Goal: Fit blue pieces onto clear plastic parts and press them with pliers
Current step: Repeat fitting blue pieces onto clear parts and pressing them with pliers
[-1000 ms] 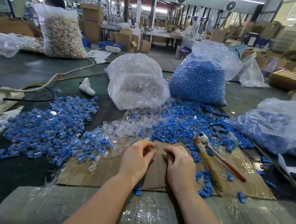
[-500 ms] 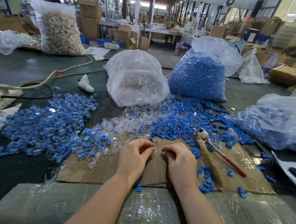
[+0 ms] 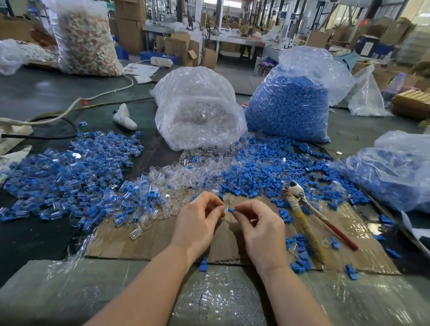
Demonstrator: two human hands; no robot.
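My right hand point(image 3: 260, 227) pinches a small blue piece point(image 3: 231, 210) between thumb and forefinger. My left hand point(image 3: 196, 220) pinches a clear plastic part point(image 3: 222, 208) right beside it; the two parts are a finger's width apart above the cardboard sheet point(image 3: 157, 237). Pliers point(image 3: 307, 207) with a taped handle and a red handle lie on the cardboard to the right of my right hand. Loose clear parts point(image 3: 182, 176) and loose blue pieces point(image 3: 261, 171) are heaped just beyond my hands.
A heap of fitted blue-and-clear parts point(image 3: 62, 177) spreads to the left. Behind stand a bag of clear parts point(image 3: 199, 111) and a bag of blue pieces point(image 3: 289, 104). Another bag of blue parts point(image 3: 406, 176) lies right. A cable point(image 3: 40, 135) runs far left.
Both hands have lifted slightly off the cardboard and drawn a little apart. The blue piece now shows at my right fingertips.
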